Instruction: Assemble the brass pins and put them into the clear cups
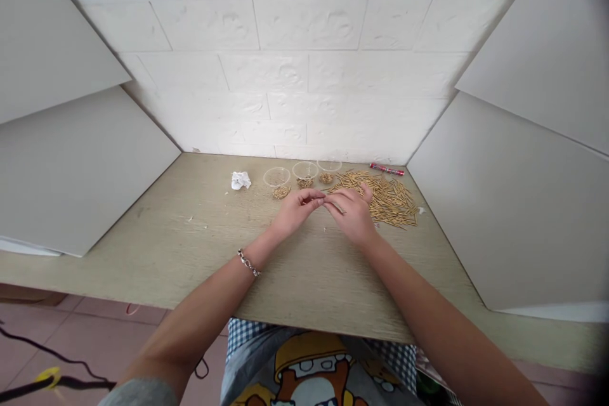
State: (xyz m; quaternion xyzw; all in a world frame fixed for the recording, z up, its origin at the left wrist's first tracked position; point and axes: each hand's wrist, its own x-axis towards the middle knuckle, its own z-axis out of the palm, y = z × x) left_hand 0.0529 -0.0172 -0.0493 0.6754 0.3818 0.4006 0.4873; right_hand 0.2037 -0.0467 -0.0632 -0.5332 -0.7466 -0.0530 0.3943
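Observation:
My left hand and my right hand are close together above the middle of the wooden table, with their fingertips meeting. A short, thin brass rod seems to lie under my right fingers. Whether my left fingertips also pinch it is too small to tell. My right hand rests at the edge of a loose pile of thin brass rods. Beyond my left hand stand several clear plastic cups, with small heaps of gold-coloured pieces in front of them.
Crumpled white paper lies at the far left of the pile and cups. A red-patterned tube lies by the back wall. White panels flank the table, and a white brick-textured wall rises behind it.

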